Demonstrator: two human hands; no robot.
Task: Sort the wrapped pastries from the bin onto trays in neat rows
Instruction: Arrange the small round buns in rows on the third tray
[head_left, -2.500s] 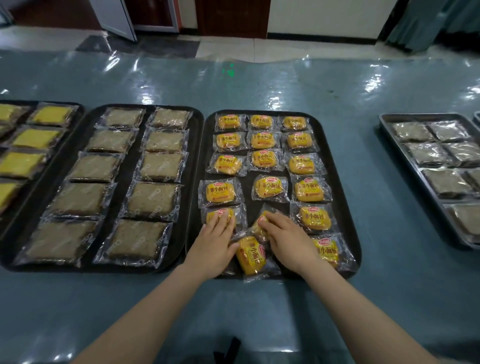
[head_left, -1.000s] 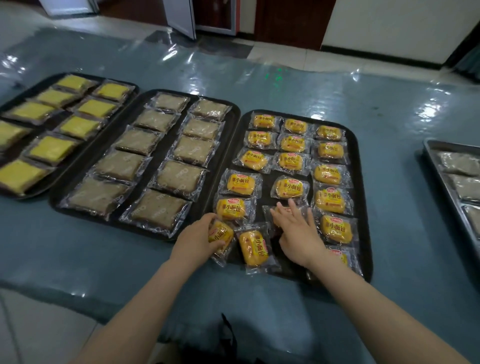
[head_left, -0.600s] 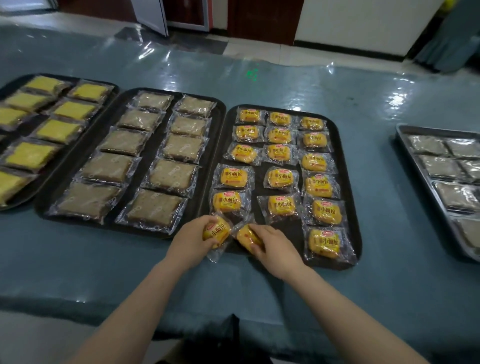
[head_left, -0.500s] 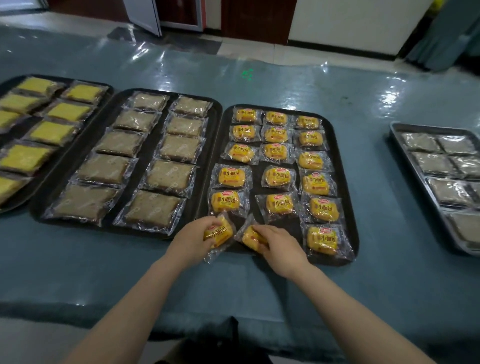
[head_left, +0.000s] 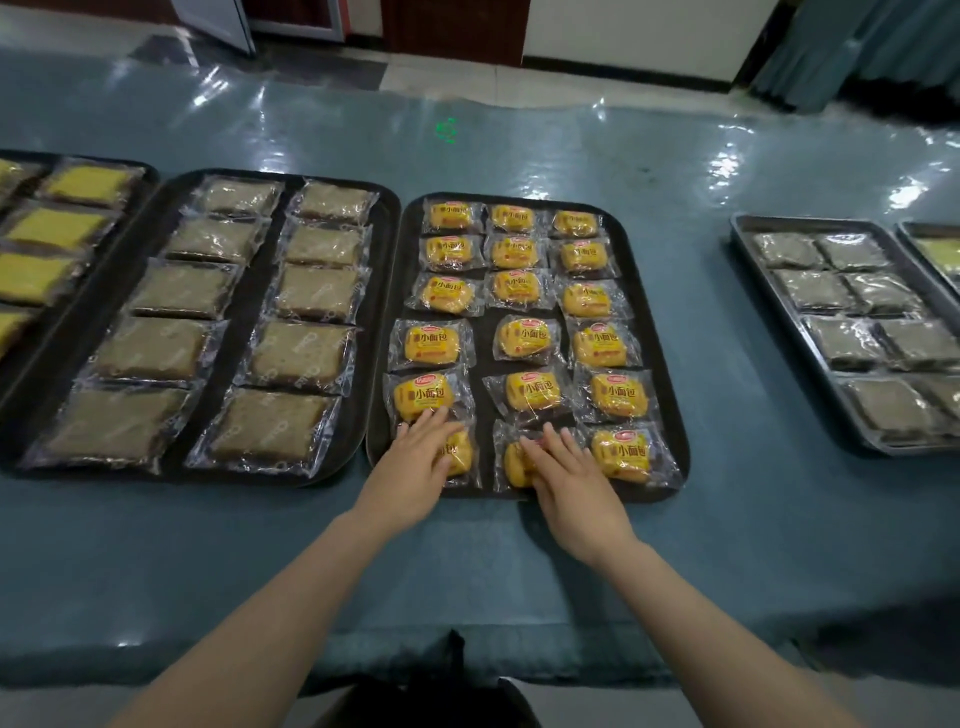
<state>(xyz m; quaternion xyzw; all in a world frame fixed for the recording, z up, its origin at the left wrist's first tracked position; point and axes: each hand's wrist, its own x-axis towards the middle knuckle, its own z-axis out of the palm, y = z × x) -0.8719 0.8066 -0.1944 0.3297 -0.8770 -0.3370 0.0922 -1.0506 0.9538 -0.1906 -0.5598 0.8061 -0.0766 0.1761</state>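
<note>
Since half second ago: both yellow buns lowered from pinch grips onto black tray (head_left: 670, 364) front row. Left hand (head_left: 422, 457) flat, fingers straight, pressing left-column bun (head_left: 460, 453); right hand (head_left: 563, 470) likewise flat on middle-column bun (head_left: 514, 457). Third bun (head_left: 621, 453) already seated at right. Advice — nudge both packets square with columns above, keep wrapper edges off neighbours, lift palms straight up.

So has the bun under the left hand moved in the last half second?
Yes. The bun went from overhanging the black tray's near-left rim to lying inside it, left hand flat on top.
</note>
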